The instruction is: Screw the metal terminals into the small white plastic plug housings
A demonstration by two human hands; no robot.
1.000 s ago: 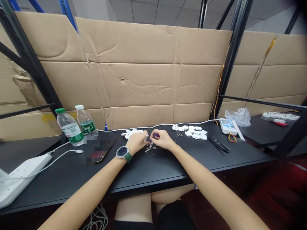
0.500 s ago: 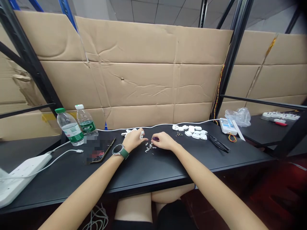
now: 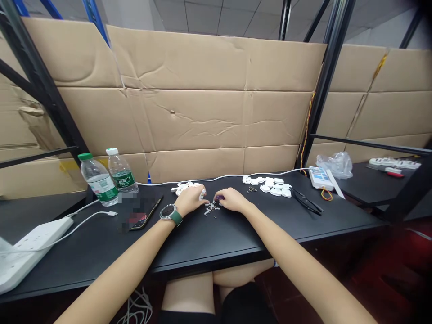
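Observation:
Both my hands rest on the black table [image 3: 209, 243] around a small heap of tiny white parts [image 3: 211, 208]. My left hand [image 3: 191, 199], with a green-strapped watch on its wrist, is curled and holds a small white piece at its fingertips. My right hand [image 3: 231, 199] is closed on a small purple-handled tool [image 3: 219, 197], its tip near the heap. The fingertips of the two hands are close together over the parts.
White plug shells [image 3: 275, 186] and dark screws lie to the right, more white shells [image 3: 182, 186] behind my left hand. Two water bottles [image 3: 108, 177], a phone [image 3: 145, 216], a white power strip [image 3: 23, 249] with cables, black pliers [image 3: 307, 202] and a cardboard wall surround the area.
My hands parted half a second ago, the left lifting back toward the white shells. Now both have come down together over the heap of small parts.

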